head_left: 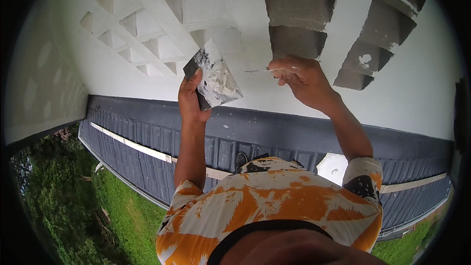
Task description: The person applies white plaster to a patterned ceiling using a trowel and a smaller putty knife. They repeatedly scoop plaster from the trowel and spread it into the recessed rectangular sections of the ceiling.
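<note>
My left hand point(194, 93) grips a dark square board point(190, 67) heaped with white paste point(220, 79), its thumb over the left edge. To its right, my right hand point(301, 78) is closed round a thin putty knife point(257, 71), seen almost edge-on and smeared with white; its handle is mostly hidden by my fingers. The knife is in front of the white wall point(392, 108), just below a column of dark grey recesses point(297, 41); whether it touches the wall I cannot tell. Pale lattice recesses point(152, 46) are at the upper left, and another dark column point(358, 64) at the right.
A dark ribbed roof point(147, 137) runs along the wall's foot, with long wooden battens point(127, 142), my shoe point(241, 161) and a white object point(331, 169) on it. Beyond the gutter edge point(117, 178) lie grass and trees below. A side wall point(39, 88) stands at the left.
</note>
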A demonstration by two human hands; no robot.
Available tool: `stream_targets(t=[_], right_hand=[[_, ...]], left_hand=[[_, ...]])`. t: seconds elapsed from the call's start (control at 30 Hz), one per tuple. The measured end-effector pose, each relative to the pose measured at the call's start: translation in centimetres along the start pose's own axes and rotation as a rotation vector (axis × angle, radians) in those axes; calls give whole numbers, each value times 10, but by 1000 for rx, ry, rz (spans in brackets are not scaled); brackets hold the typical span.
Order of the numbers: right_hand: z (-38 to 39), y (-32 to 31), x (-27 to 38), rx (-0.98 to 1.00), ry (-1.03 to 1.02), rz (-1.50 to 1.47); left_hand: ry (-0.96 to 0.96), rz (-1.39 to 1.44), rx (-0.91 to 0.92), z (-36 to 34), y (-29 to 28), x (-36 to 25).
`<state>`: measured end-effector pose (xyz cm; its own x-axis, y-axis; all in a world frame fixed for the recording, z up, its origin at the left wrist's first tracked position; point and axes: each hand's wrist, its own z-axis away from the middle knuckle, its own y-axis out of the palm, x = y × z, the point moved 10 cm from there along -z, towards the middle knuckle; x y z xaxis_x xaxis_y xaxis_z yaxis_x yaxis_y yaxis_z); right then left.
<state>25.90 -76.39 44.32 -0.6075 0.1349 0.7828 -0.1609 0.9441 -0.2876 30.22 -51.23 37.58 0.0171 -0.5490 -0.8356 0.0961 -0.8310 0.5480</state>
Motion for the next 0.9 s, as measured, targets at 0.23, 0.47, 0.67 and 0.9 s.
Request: stream_targets(t=[0.23, 0.47, 0.67, 0.9], right_hand=[[-3, 41, 78, -4, -432, 670], [-24, 65, 79, 108, -367, 875], [-41, 77, 60, 147, -306, 837], [-74, -58, 42, -644, -121, 228]], left_hand=[[179, -190, 7, 3, 18, -55], [186, -186, -110, -9, -2, -65], [273, -121, -47, -14, -1, -81], [289, -116, -221, -14, -58, -100]])
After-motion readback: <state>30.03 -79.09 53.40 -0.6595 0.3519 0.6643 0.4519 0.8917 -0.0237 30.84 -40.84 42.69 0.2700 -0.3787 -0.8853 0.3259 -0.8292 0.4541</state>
